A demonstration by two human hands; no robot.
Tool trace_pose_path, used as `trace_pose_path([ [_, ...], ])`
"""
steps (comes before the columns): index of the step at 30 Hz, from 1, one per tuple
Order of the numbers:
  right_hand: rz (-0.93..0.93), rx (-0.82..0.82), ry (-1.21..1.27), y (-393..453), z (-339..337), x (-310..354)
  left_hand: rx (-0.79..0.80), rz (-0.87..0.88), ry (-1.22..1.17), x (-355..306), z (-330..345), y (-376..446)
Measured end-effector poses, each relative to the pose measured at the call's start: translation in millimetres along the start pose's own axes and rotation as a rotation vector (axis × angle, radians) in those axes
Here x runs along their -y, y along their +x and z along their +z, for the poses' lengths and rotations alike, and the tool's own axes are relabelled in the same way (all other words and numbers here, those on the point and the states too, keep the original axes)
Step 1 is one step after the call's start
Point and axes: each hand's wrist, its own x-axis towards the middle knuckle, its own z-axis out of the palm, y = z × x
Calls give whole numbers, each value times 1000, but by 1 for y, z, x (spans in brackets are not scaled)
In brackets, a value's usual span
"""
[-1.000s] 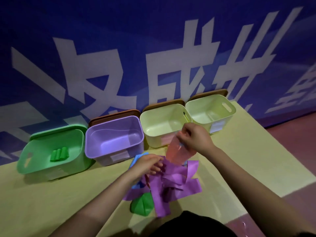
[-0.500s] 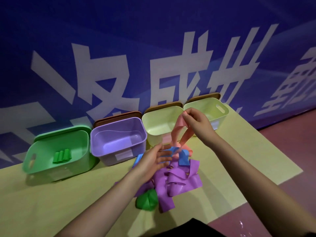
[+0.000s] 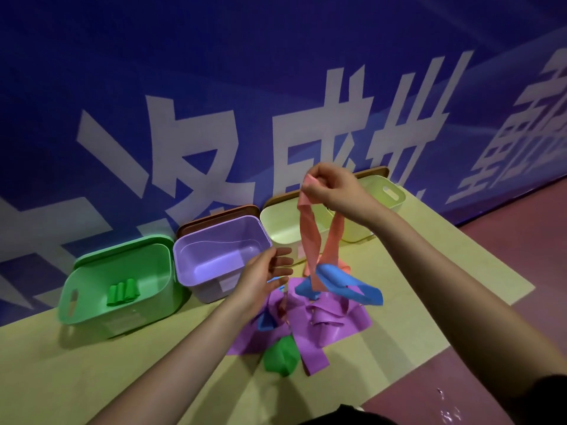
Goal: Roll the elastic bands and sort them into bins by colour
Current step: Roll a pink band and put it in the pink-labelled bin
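nearest the camera, two bare forearms reach out over the yellow-green tabletop (image 3: 92, 363). just beyond them lies a loose heap of elastic bands: a crumpled green band (image 3: 280, 357) at the near edge, purple bands (image 3: 331, 325) spread across the middle, and a small blue band (image 3: 266, 321) tucked at the heap's left side. a larger blue band (image 3: 340, 285) sits at the top of the heap, and it looks caught on the hanging pink band, though the tangle makes that hard to judge.

the left hand (image 3: 266, 276) hovers above the left side of the heap with fingers straight and spread, grasping nothing. the right hand (image 3: 333, 187) is raised well above the heap, its fingers and thumb pinching the top of a pink band (image 3: 311, 237). that band hangs down as a long loop in two strands, its lower end reaching into the heap beside the larger blue band.

farther back a row of bins stands along the wall. the green bin (image 3: 92, 305) at the left holds three rolled green bands (image 3: 122, 292). next to it is the purple bin (image 3: 202, 271), then a pale yellow bin (image 3: 277, 223) partly hidden by the pink band, then another pale yellow bin (image 3: 386, 194) behind the right hand. brown lids (image 3: 217, 214) stand behind the purple and yellow bins. behind everything rises a blue wall (image 3: 276, 56) with large white characters, and dark red floor (image 3: 506, 240) shows at the right.
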Motion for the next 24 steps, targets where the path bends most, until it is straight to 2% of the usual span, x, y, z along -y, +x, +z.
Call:
trace_pose_path([
  [4, -184, 94, -515, -6, 0, -5, 36, -1, -52, -7, -5, 4],
  [6, -269, 34, -670, -7, 1, -12, 51, -31, -56, -5, -6, 5],
  [9, -332, -15, -622, -12, 9, -24, 104, -131, -111, 1, 2, 6],
  [12, -324, 33, -523, -21, 22, -40, 113, -228, -225, 5, 13, 15],
  [18, -293, 185, -326, -41, 30, -80, 14, -248, -385, 15, 31, 38],
  [24, -286, 125, -196, -48, 24, -115, -80, -407, -522, 57, 53, 47],
])
